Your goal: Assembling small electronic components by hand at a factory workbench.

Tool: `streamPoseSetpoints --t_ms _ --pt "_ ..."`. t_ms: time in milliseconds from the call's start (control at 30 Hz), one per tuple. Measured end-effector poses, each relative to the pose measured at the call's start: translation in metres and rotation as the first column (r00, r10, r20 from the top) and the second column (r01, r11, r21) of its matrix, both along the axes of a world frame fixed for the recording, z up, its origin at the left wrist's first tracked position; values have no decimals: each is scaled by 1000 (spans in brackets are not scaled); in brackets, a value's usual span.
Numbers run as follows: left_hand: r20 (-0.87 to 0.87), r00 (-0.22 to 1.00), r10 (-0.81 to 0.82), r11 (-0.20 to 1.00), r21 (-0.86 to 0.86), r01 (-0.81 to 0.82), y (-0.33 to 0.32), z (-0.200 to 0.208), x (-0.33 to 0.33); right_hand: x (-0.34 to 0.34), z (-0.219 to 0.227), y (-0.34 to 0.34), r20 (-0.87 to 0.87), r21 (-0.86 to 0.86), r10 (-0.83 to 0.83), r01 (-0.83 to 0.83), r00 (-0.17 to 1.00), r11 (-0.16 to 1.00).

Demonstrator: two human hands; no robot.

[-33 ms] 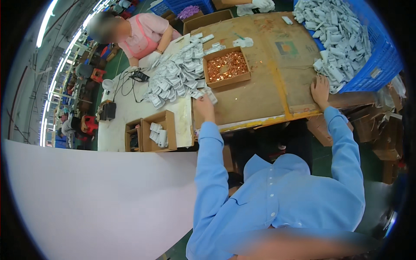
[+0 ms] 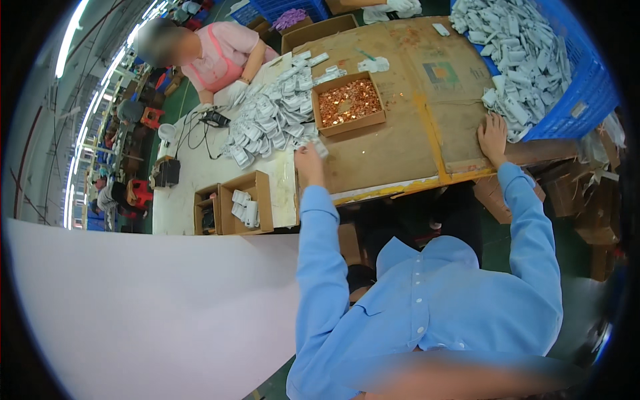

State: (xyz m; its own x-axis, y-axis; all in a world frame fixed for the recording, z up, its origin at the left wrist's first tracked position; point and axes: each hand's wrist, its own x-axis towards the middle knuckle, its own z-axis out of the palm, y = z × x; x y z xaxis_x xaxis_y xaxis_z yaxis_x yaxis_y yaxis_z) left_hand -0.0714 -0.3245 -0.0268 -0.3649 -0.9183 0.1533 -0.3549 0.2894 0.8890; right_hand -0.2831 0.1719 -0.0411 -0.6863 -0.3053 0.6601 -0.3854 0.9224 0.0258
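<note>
My left hand [image 2: 309, 163] is at the near right edge of a heap of white plastic casings [image 2: 263, 130]. Its fingers are closed on a small white plastic casing [image 2: 321, 149], which pokes out past the fingertips and is partly hidden by them. My right hand [image 2: 493, 139] rests on the cardboard-covered tabletop [image 2: 400, 147] with fingers stretched out and nothing in it. Just beyond those fingers, more white casings spill from a blue plastic crate [image 2: 580, 107]. A shallow cardboard box [image 2: 353, 129] of small copper-coloured metal pieces lies ahead of my left hand.
Two small cardboard boxes [image 2: 265, 203] stand at the table's near left, one with several casings. A black device [image 2: 215, 119] with cables lies left of the heap. Across the table sits a person in pink [image 2: 223, 53]. Cartons [image 2: 563, 190] are stacked at lower right.
My left hand has shifted slightly left and toward me with the white casing. The right hand stays in place.
</note>
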Motion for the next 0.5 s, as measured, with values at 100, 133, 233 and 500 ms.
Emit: streamPoseSetpoints --t_ms 100,133,233,500 --pt "-53 998 -18 1000 -22 17 -123 -14 20 4 30 -28 80 -64 139 -134 987 989" --pt "190 982 17 990 -139 9 -170 -11 34 -1 32 -34 133 -105 187 -174 973 979" --pt "64 988 -139 986 -80 143 -188 49 4 0 1 -14 87 -208 145 -125 986 970" --pt "-177 984 -15 992 -125 -8 -202 106 -27 2 -4 -7 137 -243 149 -112 979 963"
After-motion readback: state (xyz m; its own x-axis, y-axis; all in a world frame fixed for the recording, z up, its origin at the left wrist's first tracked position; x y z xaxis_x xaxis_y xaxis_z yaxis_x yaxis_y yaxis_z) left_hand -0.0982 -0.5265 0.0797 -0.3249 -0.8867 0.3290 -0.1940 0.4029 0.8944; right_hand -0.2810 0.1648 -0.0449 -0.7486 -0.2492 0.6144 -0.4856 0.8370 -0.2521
